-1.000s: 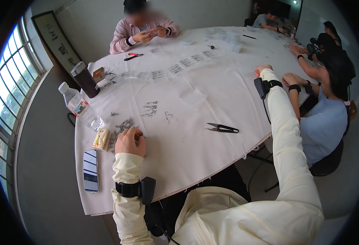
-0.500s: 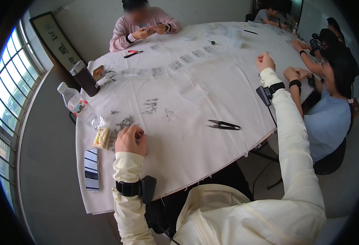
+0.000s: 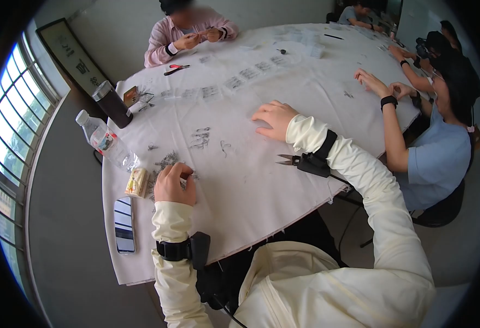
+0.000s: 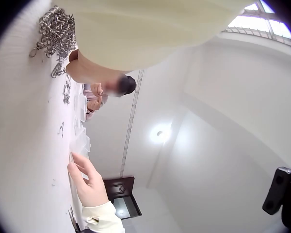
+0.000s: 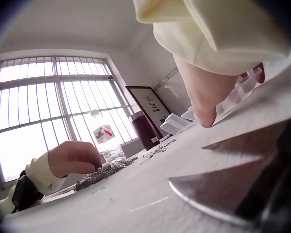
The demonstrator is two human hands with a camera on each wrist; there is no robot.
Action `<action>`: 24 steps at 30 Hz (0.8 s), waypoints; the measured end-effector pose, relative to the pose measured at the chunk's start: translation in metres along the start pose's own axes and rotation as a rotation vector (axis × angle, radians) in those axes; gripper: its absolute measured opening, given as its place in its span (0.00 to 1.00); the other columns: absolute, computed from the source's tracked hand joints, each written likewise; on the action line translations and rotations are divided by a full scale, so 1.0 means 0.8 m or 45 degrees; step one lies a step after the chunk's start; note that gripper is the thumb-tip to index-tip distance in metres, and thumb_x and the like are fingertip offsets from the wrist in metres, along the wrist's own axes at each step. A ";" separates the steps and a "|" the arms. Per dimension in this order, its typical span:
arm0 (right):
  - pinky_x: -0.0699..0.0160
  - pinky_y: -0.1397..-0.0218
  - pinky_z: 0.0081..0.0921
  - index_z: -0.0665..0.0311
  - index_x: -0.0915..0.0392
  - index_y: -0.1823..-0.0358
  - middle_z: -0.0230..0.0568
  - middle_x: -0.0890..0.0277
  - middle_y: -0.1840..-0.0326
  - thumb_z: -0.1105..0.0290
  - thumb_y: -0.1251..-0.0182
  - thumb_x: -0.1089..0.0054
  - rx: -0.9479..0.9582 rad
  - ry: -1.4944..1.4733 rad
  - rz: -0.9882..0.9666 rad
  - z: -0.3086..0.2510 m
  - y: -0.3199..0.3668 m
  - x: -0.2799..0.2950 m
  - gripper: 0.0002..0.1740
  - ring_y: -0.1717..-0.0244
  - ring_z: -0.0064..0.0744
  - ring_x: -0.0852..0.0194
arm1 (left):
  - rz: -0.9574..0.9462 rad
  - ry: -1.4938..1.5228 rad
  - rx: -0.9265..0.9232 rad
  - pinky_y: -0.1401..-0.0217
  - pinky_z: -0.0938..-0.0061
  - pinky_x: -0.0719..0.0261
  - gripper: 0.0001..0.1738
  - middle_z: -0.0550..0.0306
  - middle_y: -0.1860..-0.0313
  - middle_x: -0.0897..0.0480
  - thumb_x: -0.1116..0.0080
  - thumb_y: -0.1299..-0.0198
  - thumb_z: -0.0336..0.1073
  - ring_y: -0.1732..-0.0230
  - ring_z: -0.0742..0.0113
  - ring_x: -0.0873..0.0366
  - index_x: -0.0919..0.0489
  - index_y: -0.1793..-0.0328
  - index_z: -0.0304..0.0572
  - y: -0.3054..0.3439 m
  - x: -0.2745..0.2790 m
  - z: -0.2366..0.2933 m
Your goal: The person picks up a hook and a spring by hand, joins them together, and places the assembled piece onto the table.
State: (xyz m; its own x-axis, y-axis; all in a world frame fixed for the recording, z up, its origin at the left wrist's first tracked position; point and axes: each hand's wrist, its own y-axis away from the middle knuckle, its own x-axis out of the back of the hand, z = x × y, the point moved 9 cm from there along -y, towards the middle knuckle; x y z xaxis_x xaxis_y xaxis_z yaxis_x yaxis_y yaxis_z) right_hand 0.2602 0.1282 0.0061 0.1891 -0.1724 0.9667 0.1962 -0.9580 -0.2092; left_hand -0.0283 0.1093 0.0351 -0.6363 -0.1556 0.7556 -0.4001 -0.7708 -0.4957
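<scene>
My left hand [image 3: 175, 183] rests with loosely bent fingers against a pile of small grey metal pieces with rings [image 4: 56, 34]; its fingertips are partly hidden. My right hand [image 3: 277, 119] is stretched out over the middle of the table, fingers and thumb spread around a clear plastic tray [image 5: 240, 92], close to the cloth. Black thread snips [image 3: 288, 159] lie partly covered by my right wrist strap, their blades large in the right wrist view. Between my hands several metal pieces are laid out in a small group [image 3: 200, 138], with a few loose ones [image 3: 225, 147] beside it.
Left of the pile stand a tissue pack [image 3: 136, 182], a water bottle [image 3: 106, 141] and a dark flask [image 3: 112, 105]; a phone [image 3: 124, 225] lies nearer. Clear trays with pieces [image 3: 233, 82] run across the back. A person [image 3: 434, 136] sits close at right, another [image 3: 188, 35] opposite.
My right hand has swung left from near the neighbour to the clear plastic tray, its fingers opening out. My left hand has stayed at the pile. The neighbour's hands have moved apart.
</scene>
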 end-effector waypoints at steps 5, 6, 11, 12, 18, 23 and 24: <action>0.30 0.36 0.37 0.57 0.20 0.47 0.39 0.22 0.46 0.53 0.37 0.36 -0.056 0.014 0.038 0.031 0.018 0.020 0.22 0.40 0.45 0.29 | 0.141 0.083 0.014 0.62 0.66 0.24 0.04 0.52 0.69 0.20 0.40 0.43 0.27 0.67 0.56 0.22 0.21 0.62 0.38 -0.005 0.024 0.018; 0.30 0.37 0.37 0.58 0.19 0.49 0.40 0.21 0.47 0.53 0.38 0.36 -0.064 0.029 0.052 0.036 0.021 0.024 0.21 0.41 0.45 0.28 | 0.134 0.181 0.043 0.63 0.68 0.24 0.03 0.52 0.69 0.19 0.40 0.42 0.27 0.69 0.58 0.22 0.20 0.61 0.37 -0.007 0.025 0.017; 0.28 0.42 0.39 0.57 0.16 0.57 0.38 0.19 0.54 0.54 0.39 0.35 0.110 -0.123 0.247 -0.032 0.031 0.066 0.16 0.47 0.44 0.26 | -0.031 0.794 0.274 0.62 0.82 0.29 0.05 0.61 0.65 0.18 0.45 0.32 0.28 0.67 0.79 0.27 0.23 0.53 0.36 -0.007 -0.004 0.002; 0.28 0.42 0.39 0.57 0.16 0.57 0.38 0.19 0.54 0.54 0.39 0.35 0.105 -0.134 0.250 -0.049 0.033 0.071 0.16 0.47 0.44 0.26 | -0.072 0.868 0.262 0.59 0.83 0.30 0.06 0.61 0.64 0.18 0.46 0.30 0.28 0.64 0.79 0.27 0.24 0.51 0.35 -0.007 -0.008 0.003; 0.28 0.43 0.36 0.59 0.18 0.57 0.37 0.19 0.55 0.65 0.41 0.31 0.461 -0.689 0.332 -0.164 0.037 0.067 0.13 0.49 0.42 0.26 | -0.127 1.142 0.171 0.53 0.81 0.27 0.08 0.60 0.57 0.18 0.45 0.33 0.24 0.57 0.76 0.22 0.25 0.49 0.33 -0.007 -0.022 0.012; 0.26 0.46 0.35 0.58 0.18 0.55 0.33 0.18 0.64 0.68 0.42 0.31 0.399 -0.816 0.263 -0.171 0.034 0.040 0.13 0.51 0.37 0.25 | -0.104 1.071 0.082 0.56 0.81 0.27 0.07 0.61 0.58 0.18 0.44 0.34 0.24 0.58 0.77 0.22 0.23 0.51 0.36 -0.006 -0.021 0.029; 0.26 0.46 0.35 0.58 0.18 0.55 0.33 0.18 0.64 0.68 0.42 0.31 0.394 -0.814 0.261 -0.169 0.034 0.039 0.13 0.51 0.37 0.25 | -0.126 1.009 0.070 0.57 0.81 0.27 0.07 0.61 0.58 0.17 0.44 0.34 0.25 0.58 0.77 0.22 0.22 0.51 0.36 -0.005 -0.024 0.030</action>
State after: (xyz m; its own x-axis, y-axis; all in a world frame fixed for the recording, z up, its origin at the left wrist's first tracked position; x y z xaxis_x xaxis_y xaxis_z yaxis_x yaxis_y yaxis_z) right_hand 0.1416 0.0660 0.0505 0.7564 -0.0833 0.6488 0.3411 -0.7961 -0.4998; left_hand 0.0015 0.1006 0.0332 -0.8872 0.3841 0.2557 -0.4590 -0.7909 -0.4048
